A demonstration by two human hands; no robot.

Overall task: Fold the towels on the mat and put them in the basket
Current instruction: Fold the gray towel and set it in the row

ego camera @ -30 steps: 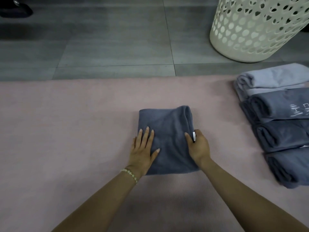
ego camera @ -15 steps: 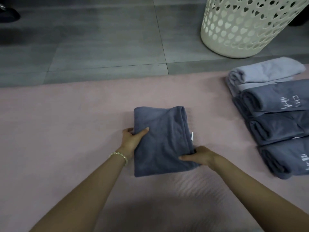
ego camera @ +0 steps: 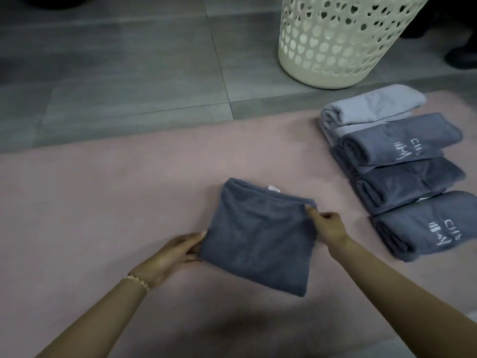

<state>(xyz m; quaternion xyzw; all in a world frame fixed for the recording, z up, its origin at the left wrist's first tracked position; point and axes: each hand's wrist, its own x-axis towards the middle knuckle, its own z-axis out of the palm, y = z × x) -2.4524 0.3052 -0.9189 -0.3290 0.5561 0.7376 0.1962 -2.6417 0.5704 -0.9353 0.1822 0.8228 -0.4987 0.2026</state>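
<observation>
A pale pink ribbed mat (ego camera: 103, 202) covers the near part of a floor of large grey stone-look tiles (ego camera: 116, 60), whose joints run across the far half of the view. On the tiles just beyond the mat's far right stretch stands a cream plastic laundry basket pierced with heart-shaped holes (ego camera: 335, 47); a dark shape lies on the floor to its right, too dim to tell.

Near the middle of the mat is a dark grey-blue terry towel folded into a rough square (ego camera: 258, 236). The left hand (ego camera: 175, 254), with a gold bead bracelet (ego camera: 136, 279) at the wrist, grips the towel's left edge, its fingers (ego camera: 191, 240) curled round the cloth. The right hand (ego camera: 327, 228) pinches the right edge near the far corner, thumb on top. Whether the towel is lifted off the mat cannot be told.

A small white label (ego camera: 273, 188) sticks out of the towel's far fold; nothing on it can be read.

At the mat's right side four folded towels overlap in a row: a light grey one (ego camera: 366, 107) farthest, then three dark grey-blue ones (ego camera: 407, 184). Two of the dark ones carry white stitched writing, of which only "CH" is legible.
</observation>
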